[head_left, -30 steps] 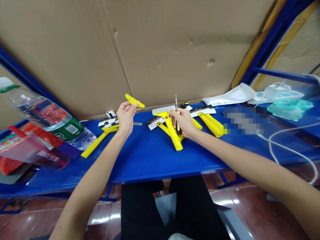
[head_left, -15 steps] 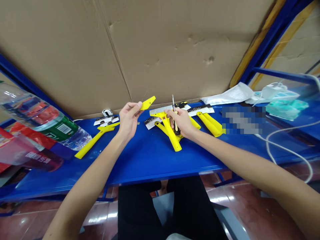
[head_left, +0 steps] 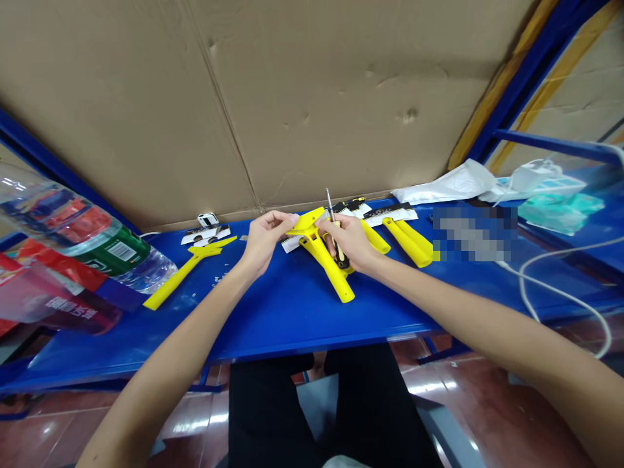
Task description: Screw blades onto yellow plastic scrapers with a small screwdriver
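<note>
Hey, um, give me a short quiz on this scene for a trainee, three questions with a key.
1. Which hand holds the screwdriver?
2. True or false: the bottle's label is red.
3. What is the left hand gripping?
A) a white cord
B) a yellow piece
C) a cup

Key:
1. The right hand.
2. False; the bottle has a green label.
3. B
</note>
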Motion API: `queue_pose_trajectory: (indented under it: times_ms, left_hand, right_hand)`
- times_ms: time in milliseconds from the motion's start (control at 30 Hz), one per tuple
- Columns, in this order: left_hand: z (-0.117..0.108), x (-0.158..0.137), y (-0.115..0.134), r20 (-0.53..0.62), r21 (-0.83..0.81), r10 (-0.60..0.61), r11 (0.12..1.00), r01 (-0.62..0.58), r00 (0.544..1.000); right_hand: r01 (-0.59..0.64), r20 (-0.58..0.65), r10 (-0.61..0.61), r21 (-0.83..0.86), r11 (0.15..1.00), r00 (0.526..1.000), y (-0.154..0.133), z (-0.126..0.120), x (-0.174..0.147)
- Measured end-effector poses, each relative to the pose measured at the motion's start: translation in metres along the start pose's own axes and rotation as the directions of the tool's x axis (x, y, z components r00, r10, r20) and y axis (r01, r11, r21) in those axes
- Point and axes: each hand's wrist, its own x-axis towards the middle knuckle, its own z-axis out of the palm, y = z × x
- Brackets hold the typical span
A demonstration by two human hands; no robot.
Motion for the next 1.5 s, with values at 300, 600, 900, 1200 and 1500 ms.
queue_pose_trajectory:
  times_ms: [300, 600, 900, 1200, 1500]
  left_hand:
    - [0.003, -0.003, 0.004, 0.016, 0.025, -0.068, 0.997, 0.068, 0.998]
    - [-0.001, -0.001, 0.001, -0.013, 0.015, -0.137, 0.99, 0.137, 0.99]
    - [0.003, -0.004, -0.001, -0.11, -0.033, -0.132, 0.991, 0.129, 0.985]
    - [0.011, -0.013, 0.002, -0.085, -0.026, -0.061, 0.998, 0.059, 0.995]
    - [0.011, -0.012, 0.011, -0.055, -0.165, 0.0, 0.986, -0.009, 0.998]
  right_hand:
    - [-0.038, 0.02, 0.037, 0.033, 0.999, 0.999, 0.0, -0.002, 0.001]
    - [-0.157, 0.059, 0.154, 0.049, 0.986, 0.986, -0.001, -0.001, 0.003]
    - [-0.179, 0.118, 0.18, -0.022, 0.984, 0.977, -0.012, 0.001, -0.003]
    - [-0.093, 0.269, 0.107, -0.064, 0.994, 0.957, -0.012, 0.001, -0.004]
    - [0.151, 0.028, -0.149, -0.083, 0.985, 0.988, -0.024, 0.001, -0.013]
